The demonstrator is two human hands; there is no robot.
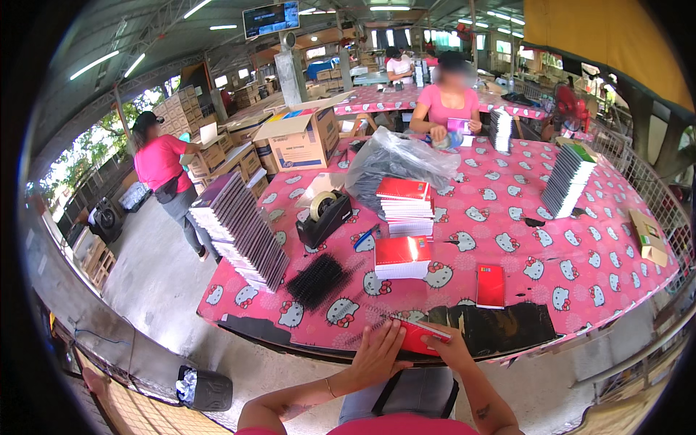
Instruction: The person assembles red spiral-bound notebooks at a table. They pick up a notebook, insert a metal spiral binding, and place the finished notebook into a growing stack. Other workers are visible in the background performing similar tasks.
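At the near table edge lies a small red notebook [415,338], partly covered by my hands. My left hand [378,349] rests over its left end, fingers stretched together on top and the thumb at the near side. A thin black spiral coil [360,336] shows beside these fingers; how far it runs into the notebook is hidden. My right hand [452,349] grips the notebook's right end, thumb and fingers closed on it. Another red notebook [490,286] lies flat farther right. Ahead are two stacks of red notebooks [402,257]. Left of them sits a pile of black spiral coils [317,281].
A tall stack of spiral-bound notebooks [239,232] leans at the left, near a tape dispenser [324,220], a blue pen [366,237] and a grey plastic bag [395,170]. Black-bound notebooks [569,181] stand far right. A co-worker [448,101] sits opposite; another person [161,163] stands by cartons [304,138].
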